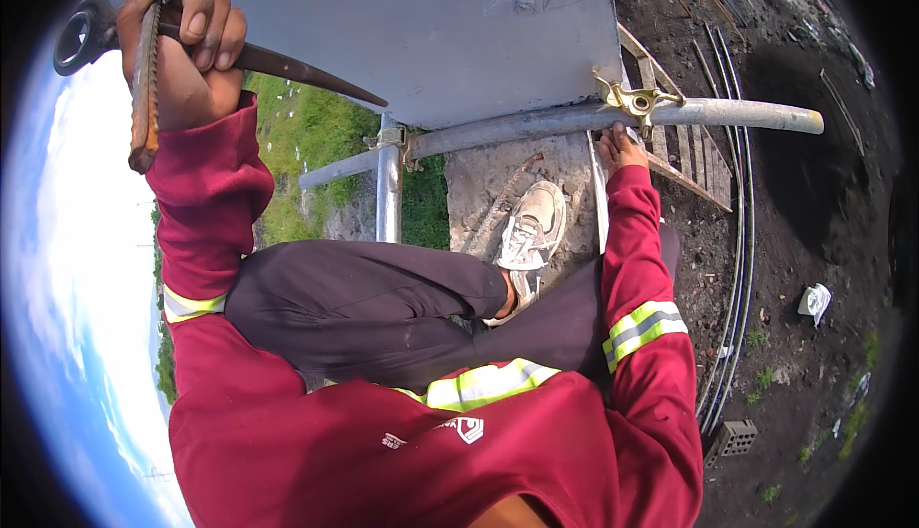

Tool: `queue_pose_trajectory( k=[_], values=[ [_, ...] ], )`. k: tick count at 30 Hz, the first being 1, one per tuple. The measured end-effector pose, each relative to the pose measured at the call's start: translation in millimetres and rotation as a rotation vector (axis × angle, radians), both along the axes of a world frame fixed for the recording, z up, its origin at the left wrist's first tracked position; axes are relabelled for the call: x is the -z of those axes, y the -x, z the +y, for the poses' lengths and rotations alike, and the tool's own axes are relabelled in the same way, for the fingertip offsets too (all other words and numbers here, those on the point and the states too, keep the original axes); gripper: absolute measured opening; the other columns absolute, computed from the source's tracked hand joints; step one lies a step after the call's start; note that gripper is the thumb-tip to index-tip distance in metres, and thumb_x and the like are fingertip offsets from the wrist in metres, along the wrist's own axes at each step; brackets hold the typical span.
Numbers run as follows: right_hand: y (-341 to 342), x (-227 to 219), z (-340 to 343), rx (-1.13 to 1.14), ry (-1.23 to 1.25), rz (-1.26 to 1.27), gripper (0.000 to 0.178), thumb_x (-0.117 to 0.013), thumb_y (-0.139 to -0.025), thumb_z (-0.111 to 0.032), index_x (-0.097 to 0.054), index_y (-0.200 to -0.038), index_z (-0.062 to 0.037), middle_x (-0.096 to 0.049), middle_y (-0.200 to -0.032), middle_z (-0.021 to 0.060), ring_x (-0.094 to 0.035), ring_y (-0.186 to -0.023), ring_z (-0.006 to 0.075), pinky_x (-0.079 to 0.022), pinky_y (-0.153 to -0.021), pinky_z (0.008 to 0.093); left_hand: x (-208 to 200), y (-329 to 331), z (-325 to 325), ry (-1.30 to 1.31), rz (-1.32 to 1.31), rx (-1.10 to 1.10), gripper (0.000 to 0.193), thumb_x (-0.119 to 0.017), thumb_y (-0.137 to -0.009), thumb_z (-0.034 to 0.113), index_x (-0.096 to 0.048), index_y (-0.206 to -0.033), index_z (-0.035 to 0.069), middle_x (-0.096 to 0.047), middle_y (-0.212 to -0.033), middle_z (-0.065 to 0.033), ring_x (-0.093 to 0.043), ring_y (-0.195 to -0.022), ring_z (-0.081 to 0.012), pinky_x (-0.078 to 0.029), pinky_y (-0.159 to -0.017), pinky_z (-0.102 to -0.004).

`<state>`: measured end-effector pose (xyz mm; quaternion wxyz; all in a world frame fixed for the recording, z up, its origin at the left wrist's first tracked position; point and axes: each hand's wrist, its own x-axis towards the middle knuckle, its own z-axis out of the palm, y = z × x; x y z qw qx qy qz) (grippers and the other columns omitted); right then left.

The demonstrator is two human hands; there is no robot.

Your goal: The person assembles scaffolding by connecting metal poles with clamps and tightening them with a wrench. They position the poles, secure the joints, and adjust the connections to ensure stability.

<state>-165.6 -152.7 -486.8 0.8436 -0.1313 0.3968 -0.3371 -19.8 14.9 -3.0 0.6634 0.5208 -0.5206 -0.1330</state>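
Note:
Raised at the upper left, my left hand is closed around a ring spanner with a long tapered handle. A short rusty length of rebar is gripped in the same hand, crossing the spanner. My right hand has its fingers curled against the lower side of a brass-coloured scaffold clamp; the fingertips are partly hidden. The clamp sits on a grey scaffold pipe, at the lower corner of a grey panel. The spanner's pointed end lies over the panel's lower edge.
A second clamp joins the pipe to an upright tube. My shoe rests on a rough concrete ledge. Down on the dark ground are a wooden pallet, long bent rods and a hollow block.

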Motion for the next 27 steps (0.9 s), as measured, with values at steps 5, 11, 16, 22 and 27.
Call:
queue_pose_trajectory(
  k=[5,11,16,22,27],
  values=[
    [-3,2,-2,0.089,-0.026,0.055,0.026,-0.07,-0.077,-0.02,-0.058,-0.091,-0.0028,-0.065,-0.083,0.0096,-0.061,-0.064,0.0158,-0.049,-0.055,0.0229,1,-2,-3,0.01,-0.003,-0.023,0.015,-0.048,-0.085,0.022,-0.048,-0.084,0.007,-0.033,-0.051,0.001,-0.024,-0.037,-0.0066,-0.024,-0.035,-0.0201],
    [-4,15,8,0.011,-0.033,-0.046,0.036,-0.071,-0.075,-0.03,-0.058,-0.101,-0.0086,-0.063,-0.099,0.006,-0.059,-0.085,0.0173,-0.048,-0.07,0.0276,0,3,-4,0.03,-0.032,-0.092,0.016,-0.049,-0.084,0.024,-0.048,-0.082,0.008,-0.037,-0.051,0.0002,-0.025,-0.036,-0.0072,-0.025,-0.035,-0.0212],
    [3,25,15,-0.077,-0.048,0.062,0.03,-0.064,-0.08,-0.028,-0.058,-0.104,-0.0108,-0.064,-0.098,0.0043,-0.061,-0.082,0.0176,-0.049,-0.069,0.0283,-1,6,-3,-0.013,-0.061,-0.161,0.018,-0.048,-0.085,0.025,-0.047,-0.077,0.009,-0.037,-0.051,0.0008,-0.026,-0.036,-0.0073,-0.025,-0.035,-0.0215],
    [26,19,16,-0.047,-0.075,0.087,0.014,-0.06,-0.081,-0.027,-0.059,-0.09,-0.0166,-0.064,-0.081,-0.0045,-0.057,-0.065,0.0085,-0.045,-0.054,0.0222,-5,12,0,-0.045,0.001,-0.128,0.015,-0.049,-0.085,0.024,-0.046,-0.079,0.01,-0.038,-0.051,0.0003,-0.026,-0.035,-0.007,-0.025,-0.035,-0.0215],
    [44,6,14,0.047,-0.063,0.074,0.021,-0.056,-0.083,-0.028,-0.06,-0.099,-0.0148,-0.063,-0.08,-0.0043,-0.057,-0.066,0.0098,-0.045,-0.055,0.0224,0,10,-4,0.02,0.022,-0.164,0.017,-0.05,-0.085,0.025,-0.045,-0.077,0.01,-0.038,-0.052,0.0013,-0.028,-0.036,-0.0066,-0.024,-0.035,-0.0213]
  ],
)
